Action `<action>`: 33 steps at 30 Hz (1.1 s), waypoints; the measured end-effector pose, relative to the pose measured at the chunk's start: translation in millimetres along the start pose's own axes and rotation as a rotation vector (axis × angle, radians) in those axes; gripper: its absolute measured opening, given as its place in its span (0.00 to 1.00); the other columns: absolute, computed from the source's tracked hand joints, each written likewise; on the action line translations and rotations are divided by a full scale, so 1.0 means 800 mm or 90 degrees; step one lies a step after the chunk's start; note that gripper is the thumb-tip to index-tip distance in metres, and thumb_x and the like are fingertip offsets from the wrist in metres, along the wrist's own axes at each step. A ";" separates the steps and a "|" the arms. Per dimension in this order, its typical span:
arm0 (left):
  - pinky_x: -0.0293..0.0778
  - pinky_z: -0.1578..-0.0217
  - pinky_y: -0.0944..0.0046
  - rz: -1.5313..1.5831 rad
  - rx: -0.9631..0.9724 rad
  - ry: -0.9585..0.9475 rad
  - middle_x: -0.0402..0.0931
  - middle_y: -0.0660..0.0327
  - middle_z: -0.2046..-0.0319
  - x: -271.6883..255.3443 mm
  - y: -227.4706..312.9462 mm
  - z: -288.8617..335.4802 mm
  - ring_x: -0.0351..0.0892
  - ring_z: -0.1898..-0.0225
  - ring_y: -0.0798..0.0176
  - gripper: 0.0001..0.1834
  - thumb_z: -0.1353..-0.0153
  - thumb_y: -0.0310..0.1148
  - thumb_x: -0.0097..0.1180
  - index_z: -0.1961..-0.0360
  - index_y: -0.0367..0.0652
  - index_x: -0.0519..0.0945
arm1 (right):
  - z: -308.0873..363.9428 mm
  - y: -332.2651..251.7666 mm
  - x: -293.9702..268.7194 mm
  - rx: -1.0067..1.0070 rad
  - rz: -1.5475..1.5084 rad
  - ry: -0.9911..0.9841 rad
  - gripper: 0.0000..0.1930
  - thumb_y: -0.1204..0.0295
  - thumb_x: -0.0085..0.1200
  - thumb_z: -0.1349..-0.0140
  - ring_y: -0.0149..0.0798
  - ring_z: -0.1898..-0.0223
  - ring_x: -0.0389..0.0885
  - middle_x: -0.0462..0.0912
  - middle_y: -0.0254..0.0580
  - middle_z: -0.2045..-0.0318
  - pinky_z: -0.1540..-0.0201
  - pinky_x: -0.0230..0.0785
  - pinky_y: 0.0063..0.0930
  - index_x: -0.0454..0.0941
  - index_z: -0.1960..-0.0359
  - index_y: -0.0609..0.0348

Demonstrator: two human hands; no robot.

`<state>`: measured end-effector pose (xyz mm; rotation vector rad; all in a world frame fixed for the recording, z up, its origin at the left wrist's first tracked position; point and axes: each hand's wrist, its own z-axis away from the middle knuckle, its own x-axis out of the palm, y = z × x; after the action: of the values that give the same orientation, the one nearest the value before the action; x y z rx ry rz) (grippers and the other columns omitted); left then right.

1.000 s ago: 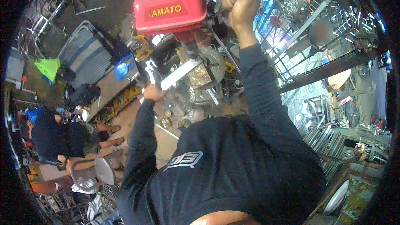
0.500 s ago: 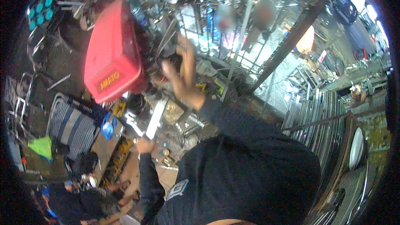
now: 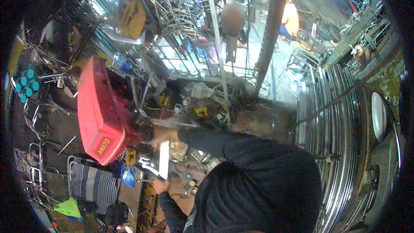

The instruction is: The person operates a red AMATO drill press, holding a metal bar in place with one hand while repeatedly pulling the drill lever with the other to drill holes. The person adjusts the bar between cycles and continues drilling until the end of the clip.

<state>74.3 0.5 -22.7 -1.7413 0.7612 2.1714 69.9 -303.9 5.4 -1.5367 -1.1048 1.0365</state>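
Nearest my view: the wearer's dark sweatshirt [image 3: 263,181]. A pale print shows in part at its lower left edge; I can't read it.

Left hand [image 3: 161,185]: fingers closed on the near end of a pale flat bar [image 3: 164,160]. The bar lies below the red machine's side, pointing away from the wearer, its far end by the right hand [image 3: 165,136]. That hand is partly hidden and blurred; I can't tell whether it grips anything.

Handling, my judgement: the bar looks like metal, stiff, light enough for one hand, hardly fragile. Its smooth face may slip, and it could twist if held only at the tip. I'd take it by both long edges near the close end, with fingers clear of the machine.

Just beside the far end: a worn yellowish-brown block [image 3: 177,149]. To the left, the machine's red housing [image 3: 95,118] carries a label [image 3: 103,147], yellow capitals on a darker red patch, legible; word not logged.

Farther left, a blue bag [image 3: 127,176] near a striped folded seat [image 3: 92,187]. On the right, bundled metal tubes [image 3: 332,125].

Farthest: a person in orange [image 3: 290,19]; a red-and-white sign [image 3: 314,30] beside them, too small to read.
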 end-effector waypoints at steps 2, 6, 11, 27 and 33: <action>0.79 0.55 0.46 0.008 0.015 -0.028 0.84 0.40 0.62 -0.005 -0.014 -0.011 0.84 0.56 0.38 0.27 0.52 0.44 0.70 0.57 0.34 0.85 | 0.006 -0.006 -0.020 0.109 0.198 -0.108 0.22 0.60 0.71 0.54 0.47 0.71 0.85 0.86 0.48 0.73 0.67 0.77 0.42 0.84 0.65 0.66; 0.78 0.54 0.45 0.053 0.035 -0.023 0.84 0.41 0.62 0.014 -0.019 -0.012 0.84 0.57 0.37 0.28 0.52 0.44 0.71 0.54 0.34 0.83 | 0.059 -0.039 -0.008 -0.013 0.179 0.101 0.39 0.61 0.68 0.49 0.55 0.36 0.72 0.78 0.64 0.44 0.32 0.61 0.45 0.70 0.36 0.66; 0.77 0.51 0.44 0.011 -0.104 -0.039 0.82 0.38 0.58 0.029 -0.004 0.006 0.81 0.53 0.36 0.32 0.52 0.48 0.68 0.50 0.36 0.82 | 0.185 -0.109 0.005 -0.180 0.077 0.179 0.25 0.60 0.68 0.45 0.56 0.43 0.75 0.79 0.51 0.50 0.36 0.64 0.49 0.77 0.50 0.63; 0.79 0.57 0.43 -0.020 0.006 0.032 0.84 0.42 0.67 0.005 -0.029 -0.029 0.85 0.63 0.38 0.28 0.52 0.54 0.66 0.57 0.43 0.86 | 0.019 -0.287 -0.163 -0.309 -0.014 0.355 0.21 0.55 0.38 0.22 0.39 0.62 0.82 0.81 0.45 0.62 0.62 0.75 0.31 0.71 0.47 0.62; 0.80 0.58 0.44 0.001 0.013 0.050 0.84 0.43 0.67 -0.021 -0.008 -0.012 0.85 0.63 0.39 0.28 0.53 0.54 0.67 0.58 0.43 0.86 | -0.106 -0.255 -0.279 0.002 0.228 0.223 0.26 0.47 0.38 0.23 0.34 0.69 0.83 0.83 0.45 0.68 0.71 0.75 0.28 0.72 0.48 0.59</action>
<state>89.7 2.2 -9.6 -1.8259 0.8021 2.0991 64.4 -507.8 244.5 -1.8717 -0.5992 0.9487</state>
